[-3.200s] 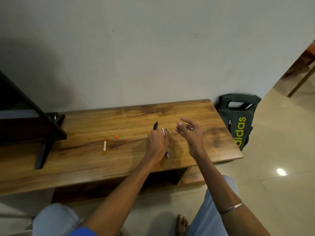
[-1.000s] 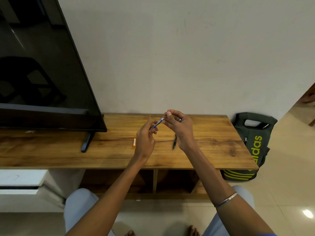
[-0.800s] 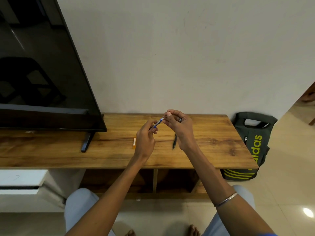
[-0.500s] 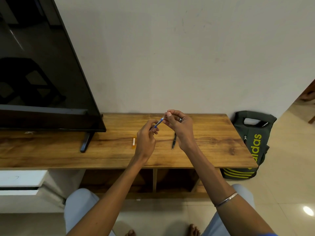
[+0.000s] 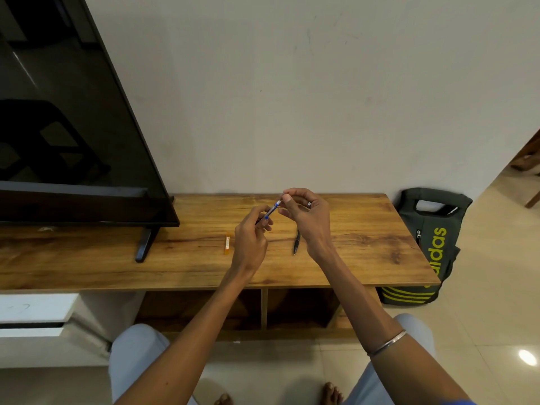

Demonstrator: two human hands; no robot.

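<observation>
A thin blue pen (image 5: 272, 210) is held up above the wooden TV bench (image 5: 365, 252), slanting from lower left to upper right. My left hand (image 5: 251, 235) grips its lower end between thumb and fingers. My right hand (image 5: 306, 217), with a ring on one finger, pinches its upper tip. A black pen (image 5: 296, 246) lies flat on the bench just below my right hand. A small orange-and-white piece (image 5: 227, 244) lies on the bench to the left of my left hand.
A large black TV (image 5: 67, 121) stands on the left of the bench, one leg (image 5: 144, 244) near the front. A dark green bag (image 5: 432, 244) sits on the floor by the bench's right end. Open shelves lie under the bench top.
About three seconds ago my hands were down at the bench among small parts. Over the last second both hands hold the blue pen in the same place, almost still.
</observation>
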